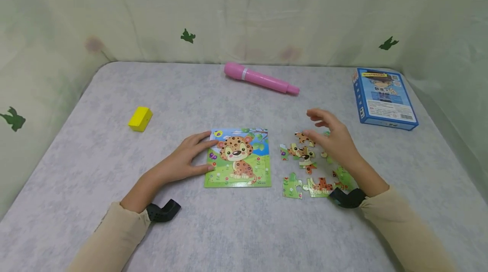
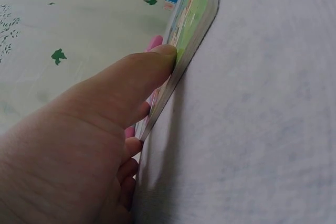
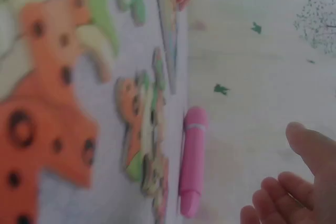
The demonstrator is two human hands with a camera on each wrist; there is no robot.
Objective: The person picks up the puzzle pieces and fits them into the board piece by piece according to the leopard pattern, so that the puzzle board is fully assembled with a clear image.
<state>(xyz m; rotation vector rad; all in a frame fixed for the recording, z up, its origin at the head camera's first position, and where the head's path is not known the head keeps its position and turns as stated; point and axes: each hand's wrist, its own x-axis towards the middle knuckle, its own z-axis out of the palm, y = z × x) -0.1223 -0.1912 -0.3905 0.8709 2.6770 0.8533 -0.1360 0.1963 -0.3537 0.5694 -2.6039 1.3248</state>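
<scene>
A square puzzle board (image 1: 242,157) with a spotted leopard cub picture lies flat in the middle of the table. My left hand (image 1: 184,157) rests at its left edge, thumb (image 2: 152,66) and fingertips touching the board, fingers fairly straight. To the right of the board lie several loose jigsaw pieces (image 1: 291,186) in green and spotted orange, some joined or overlapping. Above these pieces hovers my right hand (image 1: 337,140), its thumb and fingers apart and holding nothing. In the right wrist view, orange spotted pieces (image 3: 58,40) appear close up and blurred; my right hand partly covers some pieces in the head view.
Behind the board lies a pink marker-shaped stick (image 1: 263,79). A yellow block (image 1: 140,119) sits at the left, and a blue box (image 1: 386,98) lies at the back right. A pale curtain (image 1: 236,18) hangs along the table's far edge.
</scene>
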